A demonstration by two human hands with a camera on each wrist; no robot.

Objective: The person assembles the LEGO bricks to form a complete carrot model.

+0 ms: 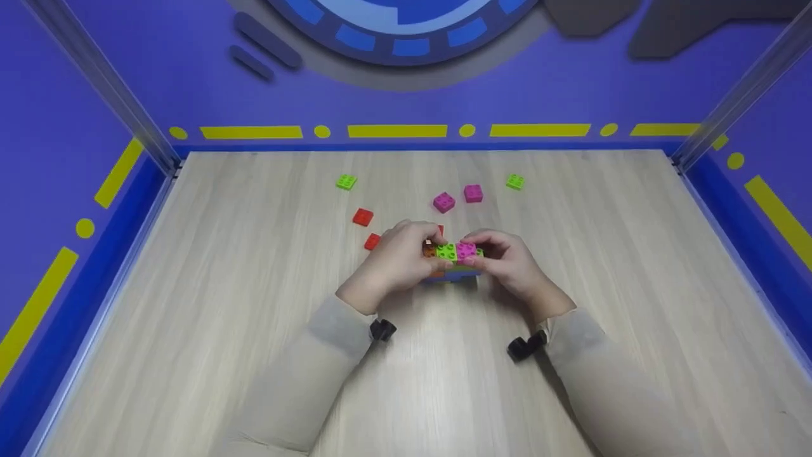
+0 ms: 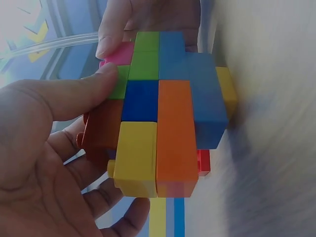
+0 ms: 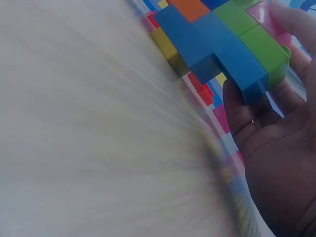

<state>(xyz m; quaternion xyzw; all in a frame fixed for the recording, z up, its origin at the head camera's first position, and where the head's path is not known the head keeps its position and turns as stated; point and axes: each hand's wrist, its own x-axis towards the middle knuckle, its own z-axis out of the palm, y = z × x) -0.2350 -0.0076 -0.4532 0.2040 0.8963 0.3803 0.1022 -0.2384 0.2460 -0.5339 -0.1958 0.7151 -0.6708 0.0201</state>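
Note:
A stack of toy building bricks stands on the table between both hands, with yellow, orange, blue and green bricks in stepped layers. On its top row, a light green brick sits beside a pink brick. My left hand pinches the green brick between thumb and fingers, the thumb lying on its near face. From the other side, my right hand grips the pink brick, thumb in front and fingers behind. Left of the green brick, a brown-orange brick shows in the left wrist view.
Loose bricks lie beyond the hands: a green brick far left, another green brick far right, two magenta bricks between them. Red bricks lie by the left hand. Blue panels wall the wooden table at back and sides.

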